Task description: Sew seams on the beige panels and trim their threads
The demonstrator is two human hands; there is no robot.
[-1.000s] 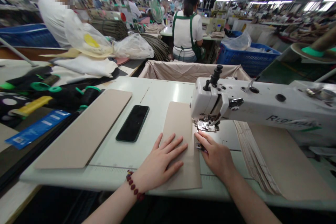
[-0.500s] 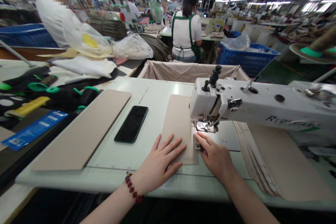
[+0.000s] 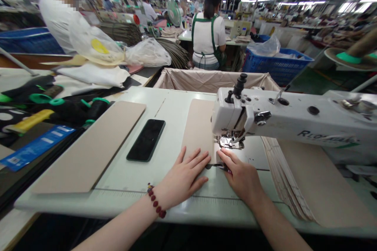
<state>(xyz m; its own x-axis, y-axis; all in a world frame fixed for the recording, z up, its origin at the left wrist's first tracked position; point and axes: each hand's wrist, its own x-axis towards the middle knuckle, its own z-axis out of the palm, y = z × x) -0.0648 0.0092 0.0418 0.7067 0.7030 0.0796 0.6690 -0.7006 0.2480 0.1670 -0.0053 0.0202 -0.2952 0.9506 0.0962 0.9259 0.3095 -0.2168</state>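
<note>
On my desk (image 3: 126,180), a smooth tan panel (image 3: 91,147) is lying beside a shiny phone (image 3: 146,140). My left hand (image 3: 184,178) is resting, fingers spread, on a flat tan piece (image 3: 197,125). I'm probably sewing its last bit (next, I'm needing to keep it straight). My right hand (image 3: 243,178), gripping a small metal tool (image 3: 216,166), is guiding its edge under the white sewing machine (image 3: 265,113). A tan stack (image 3: 321,180) is lying beyond.

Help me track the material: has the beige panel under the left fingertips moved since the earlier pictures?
Yes: against the sewing machine, the beige panel has slid forward, up the picture.
</note>
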